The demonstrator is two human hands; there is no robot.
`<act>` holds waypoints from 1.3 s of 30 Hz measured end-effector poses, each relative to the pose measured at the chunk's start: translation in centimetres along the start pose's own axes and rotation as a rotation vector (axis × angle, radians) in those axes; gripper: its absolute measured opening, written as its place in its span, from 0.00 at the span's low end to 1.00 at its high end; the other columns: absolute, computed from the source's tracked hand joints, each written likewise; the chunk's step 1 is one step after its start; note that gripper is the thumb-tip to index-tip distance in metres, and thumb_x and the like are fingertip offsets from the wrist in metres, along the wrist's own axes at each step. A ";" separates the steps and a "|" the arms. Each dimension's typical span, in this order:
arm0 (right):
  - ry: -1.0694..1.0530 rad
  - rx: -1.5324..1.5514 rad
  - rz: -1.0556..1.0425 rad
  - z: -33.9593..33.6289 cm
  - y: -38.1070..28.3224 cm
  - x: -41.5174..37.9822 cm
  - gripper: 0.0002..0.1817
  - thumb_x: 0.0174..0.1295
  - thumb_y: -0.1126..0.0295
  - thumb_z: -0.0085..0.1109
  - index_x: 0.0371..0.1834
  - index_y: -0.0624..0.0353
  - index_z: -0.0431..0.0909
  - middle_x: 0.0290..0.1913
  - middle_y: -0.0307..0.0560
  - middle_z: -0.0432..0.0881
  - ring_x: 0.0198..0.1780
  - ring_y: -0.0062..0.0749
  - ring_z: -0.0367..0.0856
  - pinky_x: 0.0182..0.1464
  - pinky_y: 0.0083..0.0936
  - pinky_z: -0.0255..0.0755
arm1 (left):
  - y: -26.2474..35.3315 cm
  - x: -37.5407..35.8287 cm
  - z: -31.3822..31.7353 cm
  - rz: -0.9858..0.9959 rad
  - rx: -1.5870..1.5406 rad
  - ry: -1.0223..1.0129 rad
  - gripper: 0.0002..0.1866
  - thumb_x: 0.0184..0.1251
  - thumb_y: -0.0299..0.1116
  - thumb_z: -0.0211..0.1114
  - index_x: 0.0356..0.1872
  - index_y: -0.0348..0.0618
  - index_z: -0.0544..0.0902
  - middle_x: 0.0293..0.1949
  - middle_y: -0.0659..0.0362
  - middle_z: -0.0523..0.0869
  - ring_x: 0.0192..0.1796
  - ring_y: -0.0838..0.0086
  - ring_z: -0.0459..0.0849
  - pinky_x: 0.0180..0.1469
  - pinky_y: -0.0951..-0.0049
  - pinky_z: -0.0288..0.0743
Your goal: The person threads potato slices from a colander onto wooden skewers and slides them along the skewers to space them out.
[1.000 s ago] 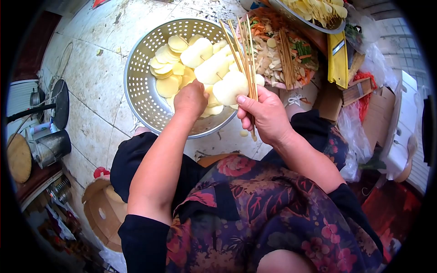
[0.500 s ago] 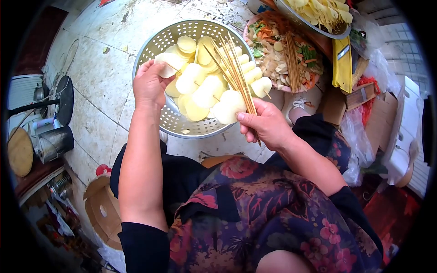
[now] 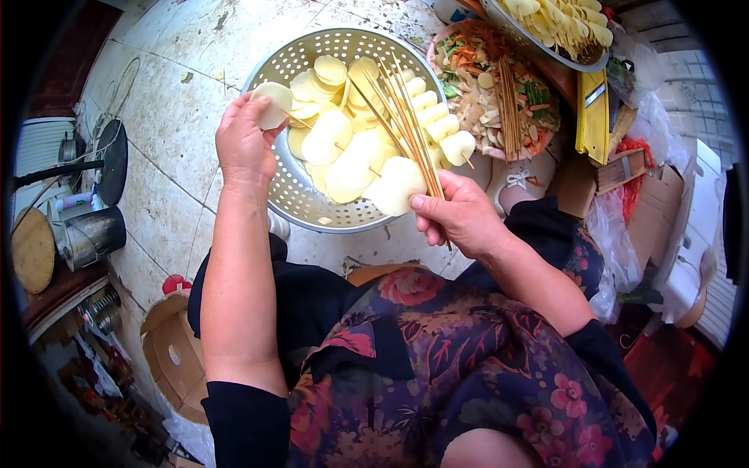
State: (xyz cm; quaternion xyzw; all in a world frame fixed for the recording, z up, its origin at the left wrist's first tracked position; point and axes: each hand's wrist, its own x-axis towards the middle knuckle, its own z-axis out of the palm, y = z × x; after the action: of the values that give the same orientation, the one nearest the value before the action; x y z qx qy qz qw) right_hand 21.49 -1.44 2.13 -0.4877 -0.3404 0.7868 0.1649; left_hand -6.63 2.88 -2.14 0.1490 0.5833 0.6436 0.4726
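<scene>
My left hand (image 3: 243, 140) pinches a pale potato slice (image 3: 273, 104) at the tip of a skewer, over the left rim of a metal colander (image 3: 290, 195). My right hand (image 3: 460, 214) grips a bundle of bamboo skewers (image 3: 406, 125), some of them threaded with potato slices (image 3: 355, 156) that fan out above the colander. More loose potato slices (image 3: 324, 74) lie inside the colander.
A pink bowl of mixed vegetable scraps with skewers (image 3: 499, 101) sits behind the colander, with a second colander of potato strips (image 3: 558, 27) beyond it. A yellow slicer (image 3: 593, 109) and cartons stand at the right. A kettle (image 3: 94, 234) and pans are at the left, and a cardboard box (image 3: 175, 359) is by my knee.
My left hand rose out of the colander with a potato slice and moved left to the skewer's tip. My right hand tilted the skewer bundle leftwards.
</scene>
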 end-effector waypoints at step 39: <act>0.030 0.023 -0.056 -0.2 0.7 0.4 0.08 0.65 0.69 0.56 0.44 0.60 0.73 0.22 0.36 0.75 0.17 0.16 0.71 0.18 0.11 0.64 | -0.1 -1.8 1.5 -0.269 0.133 -0.159 0.15 0.65 0.36 0.59 0.47 0.37 0.77 0.42 0.54 0.84 0.42 0.69 0.84 0.46 0.67 0.80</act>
State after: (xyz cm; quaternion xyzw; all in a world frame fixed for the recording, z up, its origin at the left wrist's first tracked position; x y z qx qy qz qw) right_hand 21.50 -1.60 1.33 -0.4876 -0.3422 0.7785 0.1977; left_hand -4.51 2.38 -1.16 0.1508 0.6000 0.5208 0.5883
